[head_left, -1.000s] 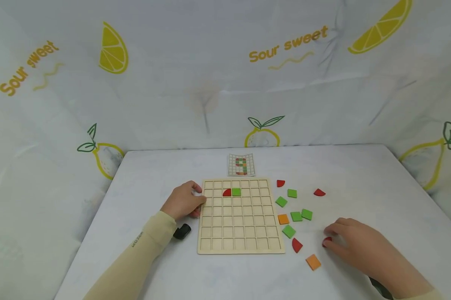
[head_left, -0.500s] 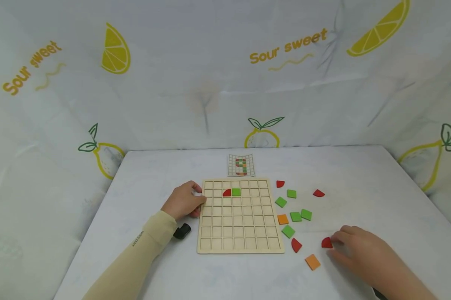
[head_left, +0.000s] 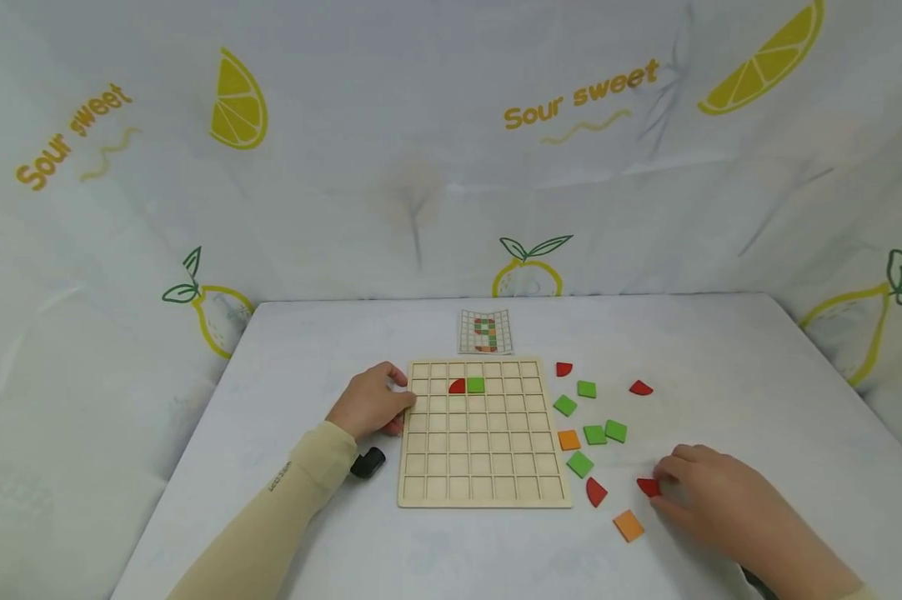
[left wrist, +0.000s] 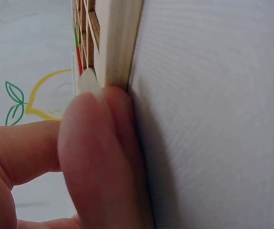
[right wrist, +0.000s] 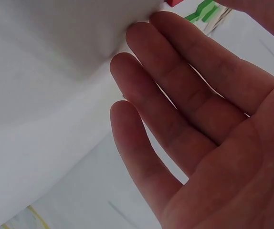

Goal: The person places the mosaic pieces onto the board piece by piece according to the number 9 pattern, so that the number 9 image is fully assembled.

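At the left edge of the wooden grid board [head_left: 481, 492], my left hand [head_left: 371, 402] holds on, its thumb over the rim and fingers against the side. A red quarter-circle tile [head_left: 458, 387] and a green square tile [head_left: 476, 385] lie in neighbouring cells of the board. To the right, my right hand [head_left: 729, 500] has its thumb and index finger on another red quarter-circle tile [head_left: 648, 487] low over the table. In the right wrist view a bit of red tile [right wrist: 173, 2] shows beyond the fingertips; the pinch itself is mostly hidden there.
Several green tiles [head_left: 616, 431], orange squares [head_left: 628, 526] and red quarter-circles [head_left: 596, 492] lie loose right of the board. A pattern card [head_left: 484, 332] lies behind it. A black object [head_left: 368, 462] sits by the left wrist. A lemon-print cloth [head_left: 331, 167] hangs at the back.
The right fingers drew back a little from the red quarter-circle tile, then closed in on it again; the tile has turned. The left hand stays at the board's edge.
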A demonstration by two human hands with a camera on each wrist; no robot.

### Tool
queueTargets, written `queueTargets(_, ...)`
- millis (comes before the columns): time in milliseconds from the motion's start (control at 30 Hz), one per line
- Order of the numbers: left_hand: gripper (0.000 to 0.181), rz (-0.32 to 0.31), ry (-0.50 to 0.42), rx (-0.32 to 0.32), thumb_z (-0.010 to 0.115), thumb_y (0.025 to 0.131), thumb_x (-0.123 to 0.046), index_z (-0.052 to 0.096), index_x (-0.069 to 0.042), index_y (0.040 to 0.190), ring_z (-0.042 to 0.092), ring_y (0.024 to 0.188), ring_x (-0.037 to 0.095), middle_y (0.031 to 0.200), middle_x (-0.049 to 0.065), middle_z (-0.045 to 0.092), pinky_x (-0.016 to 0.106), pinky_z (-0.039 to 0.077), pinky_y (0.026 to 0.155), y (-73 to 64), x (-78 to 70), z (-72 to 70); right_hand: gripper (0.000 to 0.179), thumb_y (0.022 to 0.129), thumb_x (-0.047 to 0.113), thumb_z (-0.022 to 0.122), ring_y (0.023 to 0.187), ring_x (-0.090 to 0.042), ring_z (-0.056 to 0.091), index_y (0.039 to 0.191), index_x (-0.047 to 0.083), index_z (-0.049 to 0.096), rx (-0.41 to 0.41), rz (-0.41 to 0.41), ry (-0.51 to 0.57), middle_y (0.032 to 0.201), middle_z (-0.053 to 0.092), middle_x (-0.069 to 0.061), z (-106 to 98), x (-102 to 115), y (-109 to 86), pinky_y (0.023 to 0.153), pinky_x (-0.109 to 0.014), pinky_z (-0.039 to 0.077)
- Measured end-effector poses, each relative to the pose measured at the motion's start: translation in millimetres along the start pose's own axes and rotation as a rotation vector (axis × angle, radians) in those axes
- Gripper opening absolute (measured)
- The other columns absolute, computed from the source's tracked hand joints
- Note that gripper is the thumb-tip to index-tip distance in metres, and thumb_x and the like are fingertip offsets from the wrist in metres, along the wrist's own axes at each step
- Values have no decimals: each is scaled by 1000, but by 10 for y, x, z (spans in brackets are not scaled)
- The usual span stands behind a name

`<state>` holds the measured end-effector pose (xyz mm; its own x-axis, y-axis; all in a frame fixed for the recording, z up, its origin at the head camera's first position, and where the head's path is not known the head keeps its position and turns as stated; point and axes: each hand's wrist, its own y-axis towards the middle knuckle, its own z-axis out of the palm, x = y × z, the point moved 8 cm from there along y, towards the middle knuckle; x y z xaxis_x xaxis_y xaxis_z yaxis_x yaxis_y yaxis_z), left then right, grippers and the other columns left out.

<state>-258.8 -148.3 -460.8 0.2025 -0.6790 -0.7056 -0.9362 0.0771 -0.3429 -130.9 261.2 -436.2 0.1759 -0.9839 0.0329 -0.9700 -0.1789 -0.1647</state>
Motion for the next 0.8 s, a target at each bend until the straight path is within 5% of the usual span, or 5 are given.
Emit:
queueTargets(200,31,3,14,-4,72,100,-23,62,-9,126,72,57,16,69,6,74,26,54,63,5,5,0,28,80,30,95,86,-16,65,98,16,79,-60,-22,7,90,68,8,-65,-39,-15,85,-47,64)
queueTargets(500,30,-2,0,1,73,100,-23,63,-10,125,72,58,16,69,6,74,26,55,63,-8,-10,13,32,81,37,95,86,-14,61,102,18,80,30,-20,3,90,67,8,-13,149,98,86,-46,65)
queueTargets(800,29,7,5,-2,72,100,-22,63,-9,125,72,57,15,68,5,73,26,56,62,-5,-20,2,33,80,38,95,85,-12,60,101,19,79,-15,-31,19,87,63,11,-19,185,84,85,-43,64)
